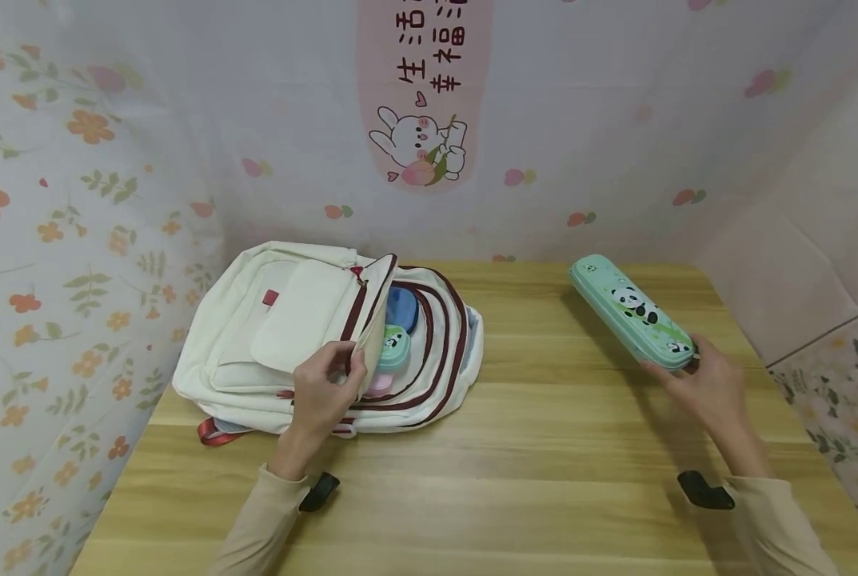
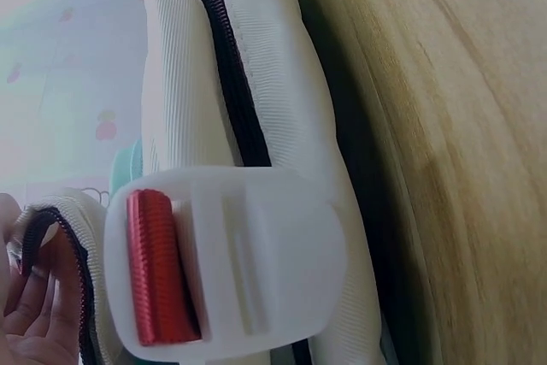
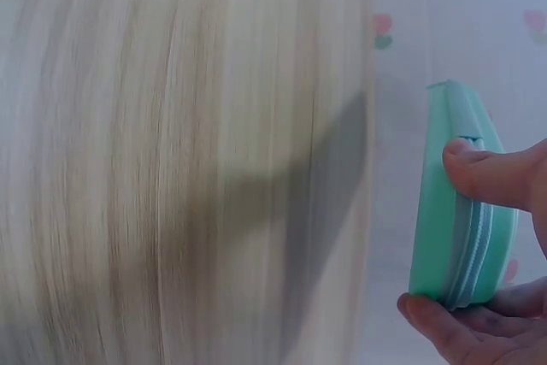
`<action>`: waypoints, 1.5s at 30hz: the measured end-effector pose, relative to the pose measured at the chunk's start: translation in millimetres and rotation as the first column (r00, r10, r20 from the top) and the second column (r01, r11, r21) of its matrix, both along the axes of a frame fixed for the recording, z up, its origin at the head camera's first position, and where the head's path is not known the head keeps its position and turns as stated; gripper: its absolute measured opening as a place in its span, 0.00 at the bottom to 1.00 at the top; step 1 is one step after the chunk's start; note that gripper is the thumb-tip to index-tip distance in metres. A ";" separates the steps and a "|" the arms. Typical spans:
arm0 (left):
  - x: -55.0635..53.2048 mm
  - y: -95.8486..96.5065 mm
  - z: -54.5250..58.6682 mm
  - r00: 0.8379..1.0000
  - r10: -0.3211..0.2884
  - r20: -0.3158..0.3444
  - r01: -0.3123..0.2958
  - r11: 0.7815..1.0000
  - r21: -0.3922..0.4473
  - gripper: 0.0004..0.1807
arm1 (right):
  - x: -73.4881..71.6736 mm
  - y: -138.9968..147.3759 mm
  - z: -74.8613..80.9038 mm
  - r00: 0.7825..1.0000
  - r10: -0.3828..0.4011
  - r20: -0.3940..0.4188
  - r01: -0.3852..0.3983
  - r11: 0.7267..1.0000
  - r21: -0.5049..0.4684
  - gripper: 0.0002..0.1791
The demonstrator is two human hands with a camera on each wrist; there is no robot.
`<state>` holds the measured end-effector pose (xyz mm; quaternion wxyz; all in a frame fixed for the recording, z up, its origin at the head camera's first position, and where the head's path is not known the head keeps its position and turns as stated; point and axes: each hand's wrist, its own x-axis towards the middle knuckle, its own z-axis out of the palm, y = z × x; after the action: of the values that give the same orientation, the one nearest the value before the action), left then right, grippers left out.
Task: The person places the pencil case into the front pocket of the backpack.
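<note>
A cream backpack (image 1: 237, 320) with dark red zips lies on the table at the left, one compartment unzipped. My left hand (image 1: 325, 384) pinches the edge of its front flap and holds it back; in the left wrist view the fingers (image 2: 43, 305) curl at the zipped edge. Inside the opening show a dark blue pouch (image 1: 403, 310), a small green panda case (image 1: 394, 350) and part of something pink (image 1: 380, 384). At the right, my right hand (image 1: 709, 388) grips the near end of a mint green panda pencil case (image 1: 630, 308), zipped and raised over the table, thumb along its side.
The wooden table (image 1: 544, 480) spans between backpack and pencil case. A printed cloth (image 1: 292, 120) hangs behind it, with a flowered cloth (image 1: 54, 280) at the left. A white buckle (image 2: 291, 262) with red strap hangs close to the left wrist camera.
</note>
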<state>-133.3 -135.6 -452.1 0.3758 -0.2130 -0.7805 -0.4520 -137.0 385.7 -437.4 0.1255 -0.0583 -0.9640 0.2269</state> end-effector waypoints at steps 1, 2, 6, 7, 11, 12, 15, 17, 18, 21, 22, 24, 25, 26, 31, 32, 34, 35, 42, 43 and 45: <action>-0.2 0.2 -0.3 1.000 -0.004 -0.007 0.004 1.000 0.001 0.07 | 1.1 -2.4 0.3 1.000 0.005 0.007 -0.005 1.000 -0.004 0.47; -0.4 0.7 -0.1 1.000 -0.008 -0.010 0.008 1.000 0.002 0.07 | 2.1 -4.7 0.5 1.000 0.012 0.008 -0.012 1.000 -0.008 0.47; -1.7 2.1 1.0 1.000 -0.016 0.002 0.016 1.000 0.006 0.07 | 4.2 -14.4 3.6 0.999 0.041 0.002 -0.041 0.999 -0.017 0.47; -2.3 2.6 1.3 1.000 -0.017 0.005 0.017 1.000 0.008 0.07 | 4.3 -16.8 4.9 0.999 0.053 -0.005 -0.053 0.998 -0.017 0.47; -3.0 3.3 2.0 1.000 -0.006 0.011 0.006 1.000 0.008 0.06 | 2.7 -28.1 9.8 0.993 0.117 -0.020 -0.118 0.993 -0.024 0.45; -3.0 3.2 1.5 1.000 -0.003 0.007 0.003 1.000 0.007 0.07 | 2.0 -31.1 10.6 0.991 0.132 -0.027 -0.133 0.991 -0.027 0.45; -2.5 2.4 1.1 1.000 0.001 0.006 -0.001 1.000 0.002 0.07 | 0.3 -39.8 11.8 0.984 0.175 -0.034 -0.176 0.983 -0.042 0.44; -1.9 2.1 0.5 1.000 -0.002 0.006 0.002 1.000 0.004 0.06 | -0.3 -45.1 12.9 0.979 0.197 -0.040 -0.200 0.978 -0.061 0.44; -2.1 2.2 -0.4 1.000 -0.002 0.003 0.002 1.000 0.006 0.07 | -0.4 -47.8 13.3 0.978 0.206 -0.042 -0.209 0.976 -0.065 0.44; -2.1 2.4 -0.9 1.000 -0.003 0.005 0.003 1.000 0.011 0.07 | -1.1 -55.6 14.4 0.972 0.232 -0.028 -0.234 0.969 -0.080 0.46; -2.4 2.5 -1.2 1.000 -0.002 0.001 0.002 1.000 0.013 0.07 | -1.4 -58.3 14.5 0.971 0.239 -0.021 -0.240 0.967 -0.085 0.46; -3.1 2.6 -0.9 1.000 0.000 -0.008 0.000 1.000 0.013 0.07 | -2.4 -64.0 14.6 0.967 0.255 -0.007 -0.255 0.963 -0.085 0.47; -3.4 2.4 0.2 1.000 0.000 -0.008 0.001 1.000 0.009 0.07 | -3.1 -67.1 14.4 0.964 0.267 0.002 -0.265 0.960 -0.091 0.47; -4.1 2.1 0.9 1.000 0.001 -0.015 -0.001 1.000 0.007 0.07 | -3.8 -70.4 14.1 0.961 0.277 0.004 -0.276 0.957 -0.094 0.47; -6.5 -1.6 7.3 1.000 0.005 -0.004 -0.005 1.000 0.001 0.04 | -8.3 -88.3 12.8 0.943 0.331 0.017 -0.328 0.940 -0.093 0.47; -6.8 -2.3 8.4 1.000 0.005 -0.002 -0.005 1.000 0.005 0.04 | -9.0 -92.0 12.9 0.941 0.338 0.018 -0.335 0.938 -0.092 0.47; -7.0 -3.9 9.3 1.000 0.004 0.009 -0.004 1.000 0.009 0.04 | -11.2 -99.1 12.2 0.935 0.355 0.022 -0.351 0.930 -0.111 0.47; -7.1 -4.6 9.5 1.000 0.000 0.013 0.000 1.000 0.013 0.04 | -12.4 -102.7 11.5 0.931 0.364 0.021 -0.360 0.925 -0.121 0.48; -8.4 -4.8 11.9 0.999 -0.025 0.026 0.024 0.999 0.033 0.05 | -22.1 -127.8 3.3 0.904 0.427 0.011 -0.418 0.889 -0.189 0.46; -8.9 -4.6 12.6 0.999 -0.025 0.025 0.024 0.999 0.031 0.04 | -23.2 -131.2 2.6 0.900 0.435 0.013 -0.424 0.884 -0.195 0.45; -9.9 -4.4 13.7 1.000 -0.015 0.019 0.015 1.000 0.026 0.04 | -24.9 -137.5 2.5 0.895 0.445 0.016 -0.435 0.881 -0.185 0.45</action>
<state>-143.2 -139.9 -438.4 0.3676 -0.2096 -0.7765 -0.4670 -162.0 248.2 -434.9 0.0371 0.1445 -0.9313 0.3323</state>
